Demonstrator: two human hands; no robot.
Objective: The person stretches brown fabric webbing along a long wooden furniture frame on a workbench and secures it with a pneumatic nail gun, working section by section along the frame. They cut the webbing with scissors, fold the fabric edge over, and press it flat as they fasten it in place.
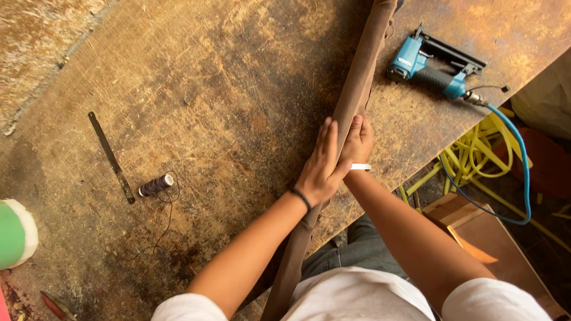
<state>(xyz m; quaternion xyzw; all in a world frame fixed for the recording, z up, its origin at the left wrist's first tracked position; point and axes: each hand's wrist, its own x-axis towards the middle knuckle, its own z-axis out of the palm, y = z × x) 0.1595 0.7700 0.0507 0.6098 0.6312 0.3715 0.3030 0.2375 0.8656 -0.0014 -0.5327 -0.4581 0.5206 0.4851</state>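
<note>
Pressing from both sides, the person's hands meet on a long brown fabric-covered strip (357, 89) that runs from about twelve o'clock on the bench down toward six o'clock, past the table edge and against the person's lap. The left hand (321, 163) lies flat along the strip with its fingers straight and close together, a dark band at the wrist; the right hand (358, 141) wraps the other side, fingers curled around the strip in a hold, a white band at that wrist. Held that way, the two palms seem to sandwich the cloth so it sits tight on whatever is inside, though the core itself is hidden. At about two o'clock from the hands a blue pneumatic stapler (431, 68) rests on its side, within easy reach, its blue air hose (523, 172) looping off the edge over a tangle of yellow hose (476, 148) below. Out at nine o'clock lie a spool of dark thread (156, 185) with a loose tail and a thin dark metal strip (111, 157), well apart from the hands. The worn plywood workbench (226, 89) is scuffed and stained; a green and white roll (15, 233) shows at the left edge.
</note>
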